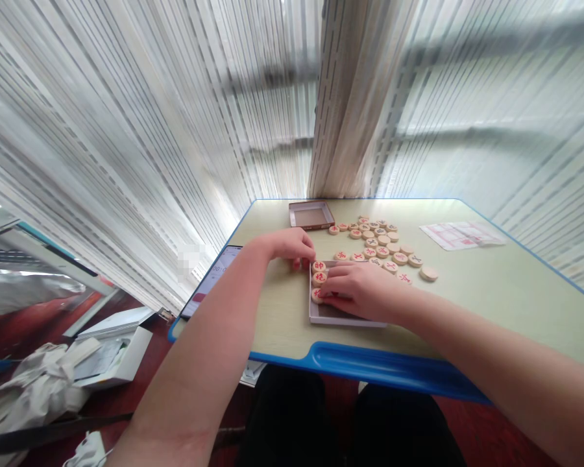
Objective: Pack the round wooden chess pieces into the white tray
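A shallow box tray (348, 320) lies near the table's front edge. Along its left wall sits a column of round wooden Chinese chess pieces (320, 279) with red characters. My right hand (363, 288) reaches over the tray, its fingertips closed on the lowest piece (316, 295) of that column, and covers much of the tray's inside. By the tray's back left corner is my left hand (294, 245), fingers curled in beside the top piece (318, 266). What these fingers hold, if anything, is hidden. Several loose pieces (382, 251), face up and face down, are spread behind the tray.
The box's other half (311, 215) lies at the back left. A phone (214, 279) rests at the table's left edge, partly behind my left arm. A folded paper board (460, 235) lies at the right. A blue rim (370, 363) edges the table; curtains hang behind.
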`<state>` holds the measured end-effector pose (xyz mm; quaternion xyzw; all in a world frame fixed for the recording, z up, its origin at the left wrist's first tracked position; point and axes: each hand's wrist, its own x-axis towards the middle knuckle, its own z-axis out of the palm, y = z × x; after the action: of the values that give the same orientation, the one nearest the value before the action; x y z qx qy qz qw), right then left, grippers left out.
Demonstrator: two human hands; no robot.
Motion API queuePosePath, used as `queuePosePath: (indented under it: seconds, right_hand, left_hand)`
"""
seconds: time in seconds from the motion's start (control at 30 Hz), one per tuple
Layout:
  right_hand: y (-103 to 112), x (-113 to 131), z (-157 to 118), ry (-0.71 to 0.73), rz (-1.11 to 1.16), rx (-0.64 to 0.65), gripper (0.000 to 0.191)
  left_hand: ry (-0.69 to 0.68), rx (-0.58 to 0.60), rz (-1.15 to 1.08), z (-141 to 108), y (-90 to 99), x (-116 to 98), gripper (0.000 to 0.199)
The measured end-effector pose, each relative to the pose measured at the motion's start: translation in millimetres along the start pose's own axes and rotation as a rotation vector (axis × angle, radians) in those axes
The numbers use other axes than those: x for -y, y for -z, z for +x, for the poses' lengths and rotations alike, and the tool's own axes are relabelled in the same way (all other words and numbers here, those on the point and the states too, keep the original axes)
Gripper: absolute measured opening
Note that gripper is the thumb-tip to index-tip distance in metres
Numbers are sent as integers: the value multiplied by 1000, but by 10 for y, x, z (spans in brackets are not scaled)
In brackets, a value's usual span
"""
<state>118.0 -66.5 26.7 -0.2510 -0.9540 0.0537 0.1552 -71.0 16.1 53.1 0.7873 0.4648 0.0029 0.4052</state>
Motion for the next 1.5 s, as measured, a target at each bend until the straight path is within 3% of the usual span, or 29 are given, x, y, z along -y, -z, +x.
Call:
queuePosePath:
  seconds: [0.33, 0.53, 0.8, 1.07, 1.13, 1.27, 1.4, 1.5]
  right_hand:
    - [36, 40, -29, -39, 50, -39, 15]
    - [39, -4, -25, -162, -99, -176, 17]
    - [-12, -68, -2, -182, -143, -129, 25]
    - [13, -77, -13, -177, -126, -168, 27]
    - [51, -142, -36, -249, -149, -248, 27]
    - [181, -386, -115, -546, -206, -419, 28]
    - [268, -611, -200, -797, -231, -400, 29]
    - [248, -675, -218, -868, -207, -316, 29]
  left_hand:
    - [18, 11, -30, 22, 2, 23, 13]
    - [3, 20, -50, -1, 1, 8, 10]
    - [-4, 11, -27, 15, -9, 24, 11]
    - [-6, 14, -16, -5, -12, -6, 9]
    - [-1, 8, -14, -3, -20, -11, 10]
    - [24, -7, -13, 0, -39, -13, 11]
    - [31, -18, -8, -4, -50, -22, 11]
    - [26, -26, 5, 0, -60, -28, 11]
